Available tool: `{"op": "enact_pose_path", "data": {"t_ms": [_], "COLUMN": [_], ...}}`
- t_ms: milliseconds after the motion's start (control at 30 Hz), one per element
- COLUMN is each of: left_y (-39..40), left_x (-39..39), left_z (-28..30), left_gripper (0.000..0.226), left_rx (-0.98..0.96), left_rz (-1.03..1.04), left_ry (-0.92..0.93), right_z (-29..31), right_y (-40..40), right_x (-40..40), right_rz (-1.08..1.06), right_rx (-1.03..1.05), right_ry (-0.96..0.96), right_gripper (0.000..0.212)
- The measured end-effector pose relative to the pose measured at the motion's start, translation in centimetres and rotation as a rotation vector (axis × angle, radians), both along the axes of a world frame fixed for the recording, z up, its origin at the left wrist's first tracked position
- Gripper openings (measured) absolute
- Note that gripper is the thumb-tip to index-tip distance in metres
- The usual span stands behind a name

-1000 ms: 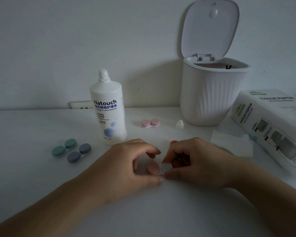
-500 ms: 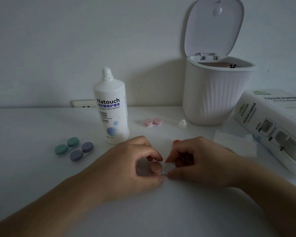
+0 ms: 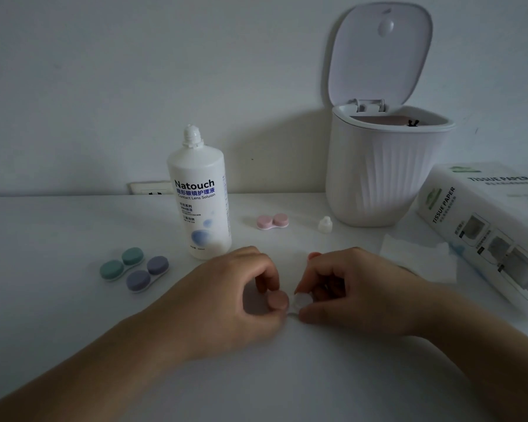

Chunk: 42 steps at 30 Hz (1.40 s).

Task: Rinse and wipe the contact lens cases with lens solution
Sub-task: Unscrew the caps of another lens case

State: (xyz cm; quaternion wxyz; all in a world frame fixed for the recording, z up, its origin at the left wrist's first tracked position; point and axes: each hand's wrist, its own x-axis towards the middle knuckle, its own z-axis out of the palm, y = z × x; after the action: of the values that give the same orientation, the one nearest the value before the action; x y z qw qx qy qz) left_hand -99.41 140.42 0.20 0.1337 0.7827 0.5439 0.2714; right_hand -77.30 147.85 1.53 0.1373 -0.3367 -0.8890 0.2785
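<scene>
A small contact lens case (image 3: 288, 302) lies on the white table between my hands. My left hand (image 3: 226, 296) pinches its pink cap side with thumb and fingers. My right hand (image 3: 354, 287) pinches the white side (image 3: 301, 300) of the same case. The open Natouch lens solution bottle (image 3: 200, 196) stands behind my left hand. Its small white cap (image 3: 325, 224) sits by the bin. A pink case (image 3: 272, 221), a green case (image 3: 122, 263) and a purple case (image 3: 147, 273) lie closed on the table.
A white ribbed bin (image 3: 381, 172) with its lid up stands at the back right. A tissue paper pack (image 3: 488, 226) lies on the right, with a loose tissue (image 3: 418, 257) in front of it. A wall socket (image 3: 148, 187) sits behind the bottle.
Both hands keep their hold on the small case and have barely shifted; my fingers work slightly around its caps. The view has drifted a little.
</scene>
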Motion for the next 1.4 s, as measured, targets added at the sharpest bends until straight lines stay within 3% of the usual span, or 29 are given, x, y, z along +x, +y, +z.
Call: {"op": "enact_pose_path", "data": {"t_ms": [167,433,900,1033,1400], "left_y": [0.1,0.2,0.5,0.8,1.8], "left_x": [-0.3,0.2,-0.1,-0.4,-1.4], "left_z": [0.0,-0.1,-0.2,-0.4,-1.5], "left_gripper": [0.043,0.006,0.023,0.019,0.018], "left_rx": [-0.027,0.006,0.023,0.057,0.004], "left_rz": [-0.002,-0.048,-0.035,0.086,0.242], "left_ry": [0.014,-0.023,-0.237,-0.286,-0.172], "right_z": [0.1,0.0,0.1,0.1,0.0], "right_y": [-0.1,-0.1,-0.1,0.0,0.0], "right_x": [0.0,-0.1,0.0,0.0,0.1], "right_rz": [0.001,-0.005,-0.002,-0.002,-0.009], "right_rx": [-0.010,-0.020,-0.027,-0.025,-0.030], "right_ry": [-0.015,0.008,-0.015,-0.031,-0.020], "right_gripper": [0.014,0.015,0.014,0.014,0.017]}}
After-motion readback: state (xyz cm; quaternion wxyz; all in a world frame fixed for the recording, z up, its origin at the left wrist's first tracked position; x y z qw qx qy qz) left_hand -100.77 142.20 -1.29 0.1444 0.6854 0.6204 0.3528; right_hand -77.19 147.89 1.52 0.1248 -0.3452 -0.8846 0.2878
